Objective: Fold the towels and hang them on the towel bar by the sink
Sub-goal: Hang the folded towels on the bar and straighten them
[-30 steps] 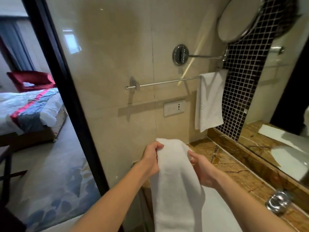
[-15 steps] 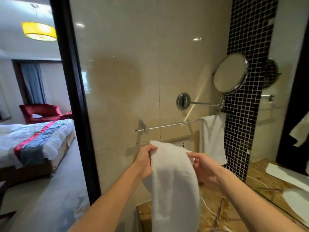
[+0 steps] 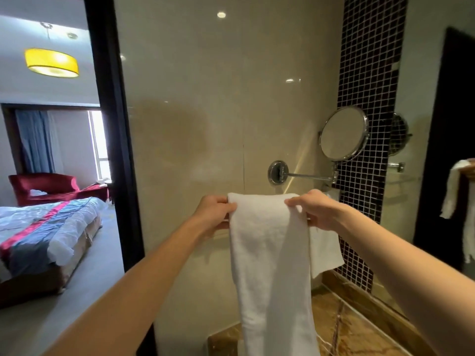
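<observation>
I have raised the folded towel [image 3: 270, 253] from counter level to the wall bar, most of which it hides. My left hand [image 3: 214, 213] and right hand [image 3: 317, 210] each pinch a top corner. Beside it hangs the first towel [image 3: 325, 247]; draping comes next.

Here we are in a hotel bathroom opening straight onto the bedroom. Glossy beige wall tiles [image 3: 205, 98] face us, a strip of dark mosaic tile [image 3: 370, 73] runs up beside them, and a round chrome shaving mirror [image 3: 343, 133] swings out on a wall arm. Brown marble counter [image 3: 359, 330] below. Past the dark door frame [image 3: 113, 150]: a made bed [image 3: 46, 227] with a striped runner, a red armchair [image 3: 43, 186], curtains, a yellow ceiling lamp [image 3: 51, 62].
</observation>
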The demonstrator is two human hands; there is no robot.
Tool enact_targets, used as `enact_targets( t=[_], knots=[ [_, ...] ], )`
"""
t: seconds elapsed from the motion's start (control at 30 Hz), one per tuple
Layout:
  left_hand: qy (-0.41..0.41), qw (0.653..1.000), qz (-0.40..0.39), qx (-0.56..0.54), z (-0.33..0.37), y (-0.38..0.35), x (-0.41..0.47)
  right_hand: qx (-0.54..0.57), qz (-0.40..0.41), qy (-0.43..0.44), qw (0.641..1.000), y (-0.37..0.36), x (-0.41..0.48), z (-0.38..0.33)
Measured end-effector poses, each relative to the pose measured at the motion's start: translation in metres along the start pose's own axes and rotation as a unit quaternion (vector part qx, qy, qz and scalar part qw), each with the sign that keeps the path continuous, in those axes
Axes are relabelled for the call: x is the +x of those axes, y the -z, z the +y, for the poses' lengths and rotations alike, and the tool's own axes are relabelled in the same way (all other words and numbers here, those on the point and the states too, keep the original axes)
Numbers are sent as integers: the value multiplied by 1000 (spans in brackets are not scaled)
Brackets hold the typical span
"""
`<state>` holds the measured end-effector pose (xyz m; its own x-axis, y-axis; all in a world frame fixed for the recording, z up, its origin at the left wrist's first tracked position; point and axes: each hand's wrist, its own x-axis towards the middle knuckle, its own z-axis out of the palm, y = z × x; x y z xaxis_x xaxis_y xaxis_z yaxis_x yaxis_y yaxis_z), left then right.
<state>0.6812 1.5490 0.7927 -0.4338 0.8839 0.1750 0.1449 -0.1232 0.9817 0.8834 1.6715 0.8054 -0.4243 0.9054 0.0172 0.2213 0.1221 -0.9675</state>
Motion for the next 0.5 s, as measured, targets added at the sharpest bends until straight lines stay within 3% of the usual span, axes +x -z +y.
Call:
enact_targets(
  t=[0.17,0.5],
  knots=[
    [-19,1000,8,-5,21,-2,10,-2,7,66,998,8,12,-30],
    [-103,993,21,-46,88,-10,55,95,6,168,981,28,58,-103]
  ],
)
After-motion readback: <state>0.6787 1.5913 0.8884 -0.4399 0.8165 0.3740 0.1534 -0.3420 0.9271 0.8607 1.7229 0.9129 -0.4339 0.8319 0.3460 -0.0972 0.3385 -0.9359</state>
